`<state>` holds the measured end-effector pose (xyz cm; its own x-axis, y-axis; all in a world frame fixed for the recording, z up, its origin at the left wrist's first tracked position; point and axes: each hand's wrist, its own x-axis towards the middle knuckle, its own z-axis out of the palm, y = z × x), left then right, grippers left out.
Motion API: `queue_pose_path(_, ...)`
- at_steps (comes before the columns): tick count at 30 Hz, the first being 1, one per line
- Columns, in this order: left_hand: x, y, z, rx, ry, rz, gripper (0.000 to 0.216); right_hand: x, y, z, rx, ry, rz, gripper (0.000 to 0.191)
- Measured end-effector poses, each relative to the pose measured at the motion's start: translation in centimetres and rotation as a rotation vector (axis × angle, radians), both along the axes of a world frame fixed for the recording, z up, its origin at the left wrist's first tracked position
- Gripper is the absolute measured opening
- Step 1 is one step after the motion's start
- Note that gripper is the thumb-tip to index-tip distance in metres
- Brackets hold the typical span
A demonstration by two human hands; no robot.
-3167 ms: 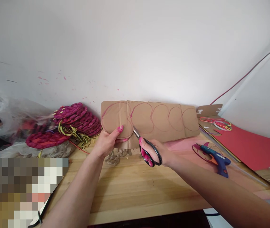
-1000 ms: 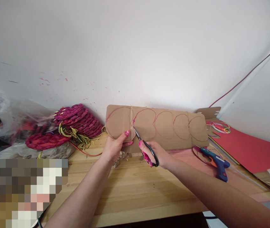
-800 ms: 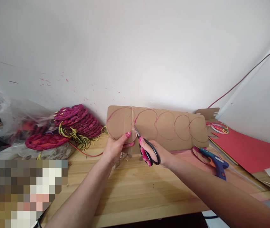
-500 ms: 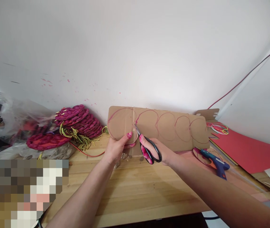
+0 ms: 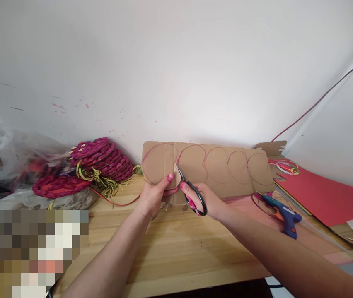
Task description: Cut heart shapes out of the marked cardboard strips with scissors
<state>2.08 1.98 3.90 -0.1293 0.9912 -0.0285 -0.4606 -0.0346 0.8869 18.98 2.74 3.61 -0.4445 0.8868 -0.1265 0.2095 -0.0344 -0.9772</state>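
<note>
A long strip of brown cardboard point(image 5: 220, 165), marked with several round outlines in purple, is held up above the table. My left hand point(image 5: 156, 194) pinches its lower edge near the left end, thumb on the front face and fingers behind. In my right hand point(image 5: 203, 198) are black-handled scissors point(image 5: 199, 194), gripped through the loops. The blades point up and left into the cardboard, between the first and second outlines, where a cut runs up from the lower edge. Pink stains cover fingertips of both hands.
Left of the cardboard lie a stack of magenta braided rounds point(image 5: 102, 159) and yellow-black cords point(image 5: 102, 182). A blue glue gun point(image 5: 284, 213) rests at the right, near red sheets point(image 5: 325, 190). Plastic bags point(image 5: 24, 145) crowd the far left; a white wall point(image 5: 176, 74) stands behind.
The scissors' handles have swung slightly left and closer together, with the blades still at the cut. The cardboard has tilted a little, its left end slightly lower in view.
</note>
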Motion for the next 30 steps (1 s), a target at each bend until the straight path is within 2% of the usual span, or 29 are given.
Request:
queue_pose_path(5, -3.3, 0.7, 0.9, -0.062, -0.031, -0.079, 0.062, 0.6, -0.5, 0.8, -0.063, 0.009, 0.023, 0.071)
queue_pose_path(9, -5.6, 1.4, 1.4, -0.012, -0.056, -0.095, 0.059, 1.3, -0.9, 0.4, -0.104, -0.066, 0.072, 0.071)
queue_pose_path(14, -4.8, 1.2, 1.4, -0.097, 0.035, -0.06, 0.049, 1.4, -1.6, -0.3, -0.202, -0.014, 0.065, 0.071)
queue_pose_path(18, -4.3, 0.9, 1.8, -0.053, 0.003, -0.054, 0.049, 1.0, -2.0, -0.1, -0.243, 0.066, 0.052, 0.071)
queue_pose_path(23, -4.2, 0.4, 2.3, -0.026, -0.01, -0.062, 0.051, 0.7, -2.3, 0.2, -0.202, 0.116, 0.015, 0.072)
queue_pose_path(30, -3.5, -0.2, 2.5, 0.01, -0.017, -0.08, 0.055, 0.7, -3.4, 0.0, -0.293, 0.195, 0.036, 0.078)
